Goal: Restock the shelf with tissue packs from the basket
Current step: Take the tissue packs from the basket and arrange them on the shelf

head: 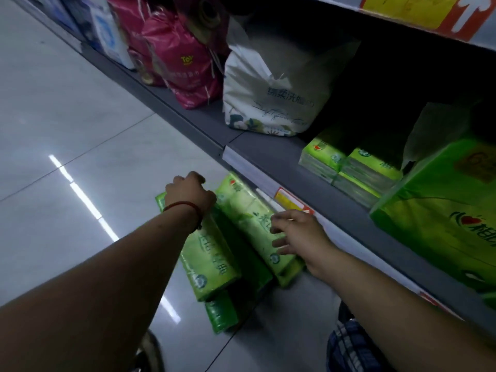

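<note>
Several green tissue packs lie on the floor just in front of the grey bottom shelf (271, 154). My left hand (189, 193) curls down over the far end of the left pack (209, 261), its fingers hidden behind the pack. My right hand (295, 234) hovers with spread fingers over the right pack (247, 210), touching its wrapper. A third pack (221, 315) lies lower, partly under the others. On the shelf stand two small green tissue packs (349, 165) and a large green bundle (440, 210). No basket is in view.
A white floral bag (271, 95) and pink bags (182, 63) stand further along the shelf, with blue-and-white packs (107, 30) beyond. A yellow-red price tag (292, 201) sits on the shelf edge. Grey tiled floor (67, 116) stretches left. An upper shelf (429, 17) overhangs.
</note>
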Demonstrator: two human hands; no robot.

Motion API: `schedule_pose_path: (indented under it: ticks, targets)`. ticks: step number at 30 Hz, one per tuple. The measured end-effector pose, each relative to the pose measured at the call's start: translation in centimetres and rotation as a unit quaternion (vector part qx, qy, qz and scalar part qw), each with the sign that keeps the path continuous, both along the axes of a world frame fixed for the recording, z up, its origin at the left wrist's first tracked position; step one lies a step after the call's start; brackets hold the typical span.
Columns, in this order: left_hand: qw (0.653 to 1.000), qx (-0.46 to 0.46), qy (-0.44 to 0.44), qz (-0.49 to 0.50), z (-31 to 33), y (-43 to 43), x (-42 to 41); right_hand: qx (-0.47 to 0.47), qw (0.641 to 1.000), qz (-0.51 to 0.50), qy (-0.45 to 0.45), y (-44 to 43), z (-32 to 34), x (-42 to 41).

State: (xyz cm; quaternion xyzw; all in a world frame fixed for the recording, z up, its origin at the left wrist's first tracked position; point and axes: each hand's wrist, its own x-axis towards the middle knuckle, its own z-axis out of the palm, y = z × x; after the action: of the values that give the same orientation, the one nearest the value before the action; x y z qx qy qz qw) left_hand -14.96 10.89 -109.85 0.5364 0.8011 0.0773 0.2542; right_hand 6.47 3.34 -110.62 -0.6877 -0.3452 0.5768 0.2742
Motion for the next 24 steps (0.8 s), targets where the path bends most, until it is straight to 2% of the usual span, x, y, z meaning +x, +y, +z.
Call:
schedule_pose_path:
  ticks: [2,5,7,10,12,15,19,24]
  targets:
    - [0.996,-0.059,0.024,0.058,-0.3,-1.2,-2.3,0.006,0.996,0.075,-0.055,-0.3,-1.1,-2.8]
    - [0.987,-0.094,0.001,0.132,-1.7,-2.8,-5.3,0.024,0.979,0.158,-0.128,-0.3,-2.5,-5.9]
    - [0.971,-0.134,-0.089,0.178,-2.7,-3.7,-7.0,0.029,0.969,0.193,-0.154,-0.1,-3.1,-7.3]
    - [0.910,-0.230,-0.278,0.203,-3.6,-5.2,-8.4,-0.005,0.961,0.229,-0.155,0.0,-3.7,-8.8]
    - [0.879,-0.268,-0.347,0.186,-3.9,-5.8,-8.3,-0.019,0.958,0.243,-0.152,0.0,-4.2,-9.5]
    - [0.878,-0.257,-0.373,0.156,-4.2,-5.8,-7.9,-0.006,0.960,0.238,-0.147,-0.3,-4.5,-10.3]
    - [0.885,-0.223,-0.378,0.157,-3.7,-5.9,-8.0,0.010,0.980,0.174,-0.099,-0.6,-3.8,-10.7]
    - [0.879,-0.195,-0.406,0.158,1.4,-5.9,-8.8,0.043,0.988,0.145,-0.030,-0.2,0.6,-10.5]
